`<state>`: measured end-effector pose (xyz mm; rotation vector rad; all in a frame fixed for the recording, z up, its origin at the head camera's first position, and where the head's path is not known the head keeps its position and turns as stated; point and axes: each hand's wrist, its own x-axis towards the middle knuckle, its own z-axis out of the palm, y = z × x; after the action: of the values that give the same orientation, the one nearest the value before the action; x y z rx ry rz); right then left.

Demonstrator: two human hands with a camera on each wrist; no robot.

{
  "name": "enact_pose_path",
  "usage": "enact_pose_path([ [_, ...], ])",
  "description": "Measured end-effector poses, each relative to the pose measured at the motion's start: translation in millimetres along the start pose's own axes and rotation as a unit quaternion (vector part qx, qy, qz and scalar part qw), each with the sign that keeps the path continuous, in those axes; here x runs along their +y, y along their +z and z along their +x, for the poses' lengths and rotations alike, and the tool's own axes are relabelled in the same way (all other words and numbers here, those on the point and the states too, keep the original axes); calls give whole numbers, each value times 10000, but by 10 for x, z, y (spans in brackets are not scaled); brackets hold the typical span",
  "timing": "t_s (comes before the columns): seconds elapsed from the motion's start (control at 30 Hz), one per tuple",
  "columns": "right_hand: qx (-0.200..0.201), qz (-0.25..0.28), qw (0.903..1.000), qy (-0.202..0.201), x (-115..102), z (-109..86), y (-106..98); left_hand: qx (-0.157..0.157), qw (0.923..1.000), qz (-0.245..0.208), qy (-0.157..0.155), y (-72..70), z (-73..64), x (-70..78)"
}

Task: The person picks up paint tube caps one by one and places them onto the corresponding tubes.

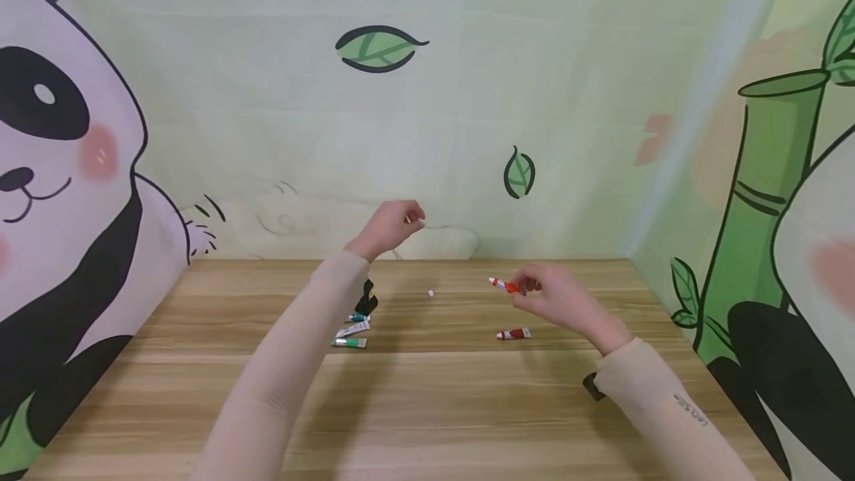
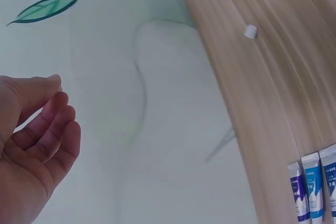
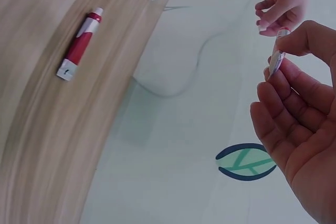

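Observation:
A small white paint tube with red markings [image 1: 502,285] is pinched between the thumb and fingers of my right hand [image 1: 557,299], raised over the right half of the table. Part of that tube is hidden by the fingertips in the right wrist view. My left hand [image 1: 392,227] is up near the back edge, its thumb and index finger together on a small white cap [image 3: 263,25], mostly covered by the fingers. Below the right hand, a dark red paint tube [image 1: 513,334] lies on the table. Another small white cap [image 2: 251,31] lies between the hands.
Several paint tubes lie side by side left of centre, among them a green tube [image 1: 349,343], a purple tube [image 2: 298,192] and a blue tube [image 2: 313,187]. The wooden table [image 1: 427,407] ends at a printed backdrop [image 1: 467,95] behind it.

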<state>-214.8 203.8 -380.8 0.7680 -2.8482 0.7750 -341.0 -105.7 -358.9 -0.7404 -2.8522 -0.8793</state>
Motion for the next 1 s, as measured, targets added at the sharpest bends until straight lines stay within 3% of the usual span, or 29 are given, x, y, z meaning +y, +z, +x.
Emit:
enact_pose_path([
  [0.2, 169, -15, 9997, -189, -54, 30, -36, 102, 9994, -322, 105, -83, -63, 79],
  [0.43, 413, 257, 9983, -326, -159, 33, -164, 414, 9927, -945, 621, -279, -208, 372],
  [0.67, 932, 109, 9940, -560, -263, 8, -356, 551, 9901, -1001, 815, -445, -405, 547],
  [1.0, 1443, 63, 9812, -1283, -398, -35, -512, 803, 9814, -1185, 1278, -584, -745, 733],
])
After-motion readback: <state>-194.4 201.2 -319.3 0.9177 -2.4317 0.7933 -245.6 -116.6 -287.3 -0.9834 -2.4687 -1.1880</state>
